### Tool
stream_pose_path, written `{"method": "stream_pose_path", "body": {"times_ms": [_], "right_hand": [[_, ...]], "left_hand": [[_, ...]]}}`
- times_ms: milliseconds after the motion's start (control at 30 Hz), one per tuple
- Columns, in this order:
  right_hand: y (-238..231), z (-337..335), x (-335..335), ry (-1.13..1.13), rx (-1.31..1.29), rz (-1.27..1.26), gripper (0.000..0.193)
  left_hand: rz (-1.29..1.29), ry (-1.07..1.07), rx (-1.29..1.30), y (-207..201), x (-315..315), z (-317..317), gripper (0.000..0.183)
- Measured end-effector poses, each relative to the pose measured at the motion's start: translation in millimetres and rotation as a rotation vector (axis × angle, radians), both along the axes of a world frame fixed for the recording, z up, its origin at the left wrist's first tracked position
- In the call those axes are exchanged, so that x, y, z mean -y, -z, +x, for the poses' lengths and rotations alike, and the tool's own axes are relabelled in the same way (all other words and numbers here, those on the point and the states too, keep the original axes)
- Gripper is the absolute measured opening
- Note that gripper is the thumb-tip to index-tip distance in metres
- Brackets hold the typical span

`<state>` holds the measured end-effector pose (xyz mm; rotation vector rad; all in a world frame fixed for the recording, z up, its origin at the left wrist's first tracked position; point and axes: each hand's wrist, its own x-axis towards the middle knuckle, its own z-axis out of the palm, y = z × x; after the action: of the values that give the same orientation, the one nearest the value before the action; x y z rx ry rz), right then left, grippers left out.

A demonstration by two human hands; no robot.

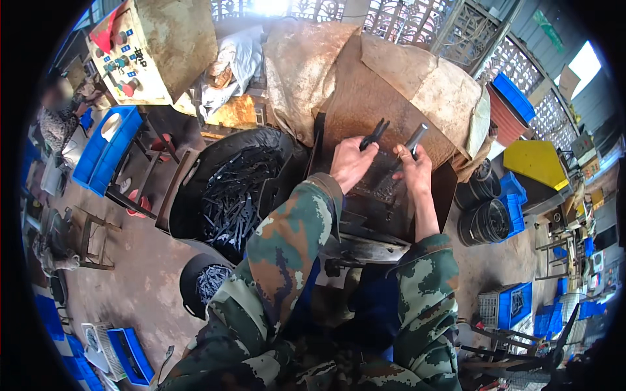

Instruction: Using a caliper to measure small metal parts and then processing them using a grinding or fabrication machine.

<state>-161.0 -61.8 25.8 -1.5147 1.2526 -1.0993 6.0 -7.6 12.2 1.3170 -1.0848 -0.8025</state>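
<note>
My left hand point(352, 163) is closed around several slim black metal pieces point(375, 133), whose ends stick out above the fingers. Beside it, my right hand point(415, 171) grips a grey metal bar point(418, 133) that points up and away from me. Both hands are held over a rusty brown metal machine bed point(355, 98), where small dark bits lie below them. To the left, a large black tub point(179, 205) holds many dark metal strips point(238, 189). What exactly the pieces in my left hand are, I cannot make out.
A smaller black bucket point(189, 293) of greyish metal pieces stands near my left forearm. A control box point(127, 58) with knobs is at the far left. Black buckets point(482, 221) stand on the right. A person point(59, 124) is at the far left, by a blue crate point(98, 163).
</note>
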Motion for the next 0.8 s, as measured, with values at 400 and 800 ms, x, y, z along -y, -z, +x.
{"method": "stream_pose_path", "body": {"times_ms": [400,800], "right_hand": [[8.4,-59.1,-111.2,-0.615,-0.493,-0.438,0.032],[33.7,-69.5,-128.1,-0.737,-0.564,-0.323,0.045]], "left_hand": [[-0.021,0.212,0.059,9.5,13.1,9.8,0.025],[0.027,0.429,0.843,49.5,9.0,22.8,0.03]]}}
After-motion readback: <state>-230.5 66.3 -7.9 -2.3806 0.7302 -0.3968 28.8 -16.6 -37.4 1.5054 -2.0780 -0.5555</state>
